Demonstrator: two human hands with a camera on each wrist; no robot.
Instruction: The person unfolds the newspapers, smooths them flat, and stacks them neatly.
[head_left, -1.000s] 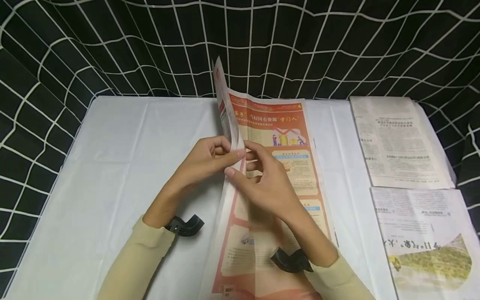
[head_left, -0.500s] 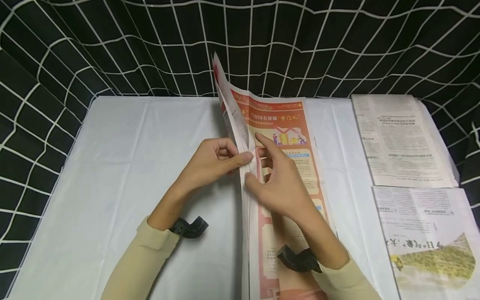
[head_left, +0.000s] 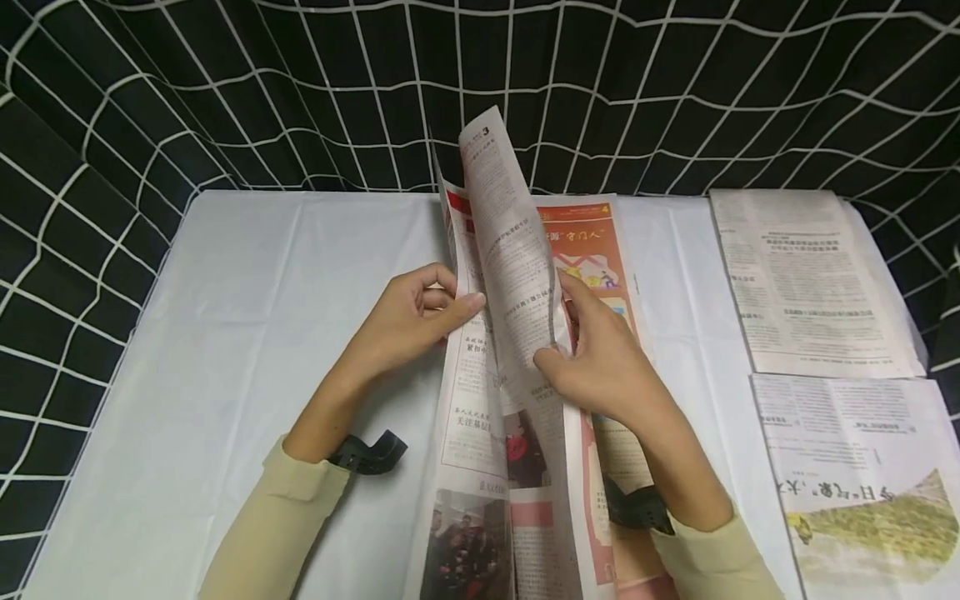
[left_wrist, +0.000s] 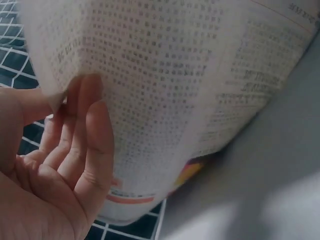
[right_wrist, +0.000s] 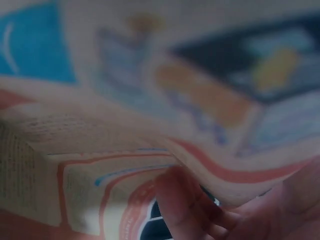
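While raised page (head_left: 517,275) hides orange sheet (head_left: 600,250) (2 papers (head_left: 813,283) rt).

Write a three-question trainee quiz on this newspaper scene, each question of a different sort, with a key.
1. True or false: the left hand rests flat on the white tablecloth, away from the paper.
2. Multiple choice: how many separate folded grey-text newspapers lie at the right edge of the table? A one, B two, C four.
3. Fill in: the right hand grips a raised grey-printed page of the orange-and-white newspaper; the number printed at its top corner is ___.

Key:
1. False; its fingers hold the raised sheets of the newspaper.
2. B: the far folded newspaper and the near folded newspaper with the green picture.
3. 3
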